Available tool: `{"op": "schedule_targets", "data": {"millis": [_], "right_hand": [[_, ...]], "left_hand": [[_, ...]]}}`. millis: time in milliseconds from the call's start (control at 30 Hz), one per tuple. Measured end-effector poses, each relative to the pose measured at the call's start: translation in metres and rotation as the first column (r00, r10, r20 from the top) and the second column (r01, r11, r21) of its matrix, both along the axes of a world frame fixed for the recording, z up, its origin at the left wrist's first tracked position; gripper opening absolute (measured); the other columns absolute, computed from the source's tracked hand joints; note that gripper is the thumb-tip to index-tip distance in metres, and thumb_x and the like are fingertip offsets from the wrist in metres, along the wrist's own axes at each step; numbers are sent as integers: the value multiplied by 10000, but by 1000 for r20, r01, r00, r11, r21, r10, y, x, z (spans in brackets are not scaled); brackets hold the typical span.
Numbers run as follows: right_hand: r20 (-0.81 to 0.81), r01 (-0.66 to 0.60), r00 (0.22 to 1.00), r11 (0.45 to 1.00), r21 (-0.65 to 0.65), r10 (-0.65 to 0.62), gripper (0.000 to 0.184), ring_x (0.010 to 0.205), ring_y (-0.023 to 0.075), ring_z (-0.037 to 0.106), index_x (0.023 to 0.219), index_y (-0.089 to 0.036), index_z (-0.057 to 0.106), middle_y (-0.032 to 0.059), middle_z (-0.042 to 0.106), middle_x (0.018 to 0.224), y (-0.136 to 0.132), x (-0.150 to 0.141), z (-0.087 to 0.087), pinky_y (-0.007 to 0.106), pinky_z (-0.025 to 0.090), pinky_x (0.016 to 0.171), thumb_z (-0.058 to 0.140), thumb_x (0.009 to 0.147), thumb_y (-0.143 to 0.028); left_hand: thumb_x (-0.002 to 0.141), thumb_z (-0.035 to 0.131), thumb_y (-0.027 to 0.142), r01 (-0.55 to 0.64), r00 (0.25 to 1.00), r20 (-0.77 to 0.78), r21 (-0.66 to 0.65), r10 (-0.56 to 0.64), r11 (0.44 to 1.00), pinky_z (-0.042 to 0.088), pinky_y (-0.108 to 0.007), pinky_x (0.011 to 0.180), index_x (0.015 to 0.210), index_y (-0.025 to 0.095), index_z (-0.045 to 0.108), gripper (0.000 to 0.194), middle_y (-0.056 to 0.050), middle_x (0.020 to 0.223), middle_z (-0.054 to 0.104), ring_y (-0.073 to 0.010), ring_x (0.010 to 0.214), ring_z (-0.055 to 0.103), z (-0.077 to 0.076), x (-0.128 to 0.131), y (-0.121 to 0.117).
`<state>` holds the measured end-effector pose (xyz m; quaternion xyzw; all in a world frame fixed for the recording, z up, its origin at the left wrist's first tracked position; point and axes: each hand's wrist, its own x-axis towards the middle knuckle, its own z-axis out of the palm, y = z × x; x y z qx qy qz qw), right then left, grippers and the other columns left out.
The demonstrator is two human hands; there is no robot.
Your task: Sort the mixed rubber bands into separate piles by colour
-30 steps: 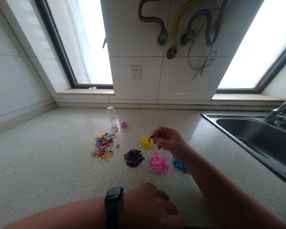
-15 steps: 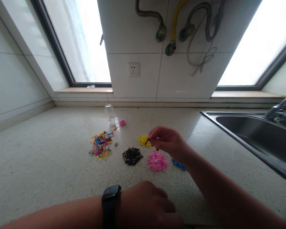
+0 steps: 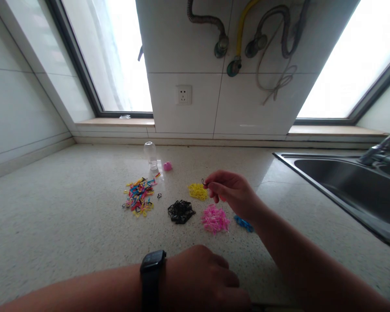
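My right hand [image 3: 230, 190] pinches a small black rubber band [image 3: 203, 182] between thumb and fingertips, above the far edge of the counter's sorted piles. Right by its fingertips lies a yellow rubber band pile [image 3: 197, 191]. A black rubber band pile [image 3: 181, 211] and a pink rubber band pile [image 3: 215, 219] sit nearer me. My right forearm partly covers a blue rubber band pile [image 3: 243, 223]. To the left is a mixed-colour rubber band heap [image 3: 139, 196], with one loose dark band [image 3: 159, 196] beside it. My left hand [image 3: 201, 277], fingers curled, rests near the front edge; its palm is hidden.
A clear plastic bottle [image 3: 150, 156] stands behind the mixed heap, with a pink cap [image 3: 167, 166] next to it. At the right a steel sink [image 3: 287, 161] with a faucet [image 3: 377, 151] is set into the counter. The tiled wall with pipes rises behind.
The black band in my right fingertips has turned, hanging downward earlier and now pointing up. My right hand stays over the same spot. The left hand has barely moved; the view shifts slightly.
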<state>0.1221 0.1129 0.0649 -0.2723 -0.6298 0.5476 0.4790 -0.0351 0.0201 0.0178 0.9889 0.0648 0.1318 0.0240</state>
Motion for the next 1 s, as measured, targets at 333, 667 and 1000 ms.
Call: {"op": "schedule_targets", "data": {"millis": [333, 667, 1000], "right_hand": [[-29, -33, 999, 999, 19, 34, 171, 544, 75, 552, 862, -191, 734, 1, 673, 699, -1, 0, -1, 202, 468, 489, 736, 825, -358], [-27, -44, 999, 999, 30, 45, 212, 506, 64, 510, 850, -182, 717, -8, 650, 683, 1, 0, -2, 206, 417, 463, 703, 855, -394], [-42, -7, 999, 999, 33, 8, 216, 492, 53, 498, 819, -184, 671, 2, 680, 750, 2, -1, -3, 198, 380, 440, 701, 852, -395]], "left_hand": [[1006, 478, 343, -5, 1000, 5, -2, 5, 1000, 328, -306, 485, 957, 198, 540, 165, 36, 756, 596, -128, 655, 506, 0, 1, -1], [998, 496, 355, -18, 1000, -19, -14, 18, 1000, 326, -307, 493, 963, 203, 548, 165, 29, 757, 615, -132, 671, 544, 5, 1, -2], [999, 487, 328, -21, 1000, -21, 7, 21, 1000, 313, -312, 461, 953, 201, 542, 146, 40, 762, 601, -129, 658, 525, 7, 0, -3]]}}
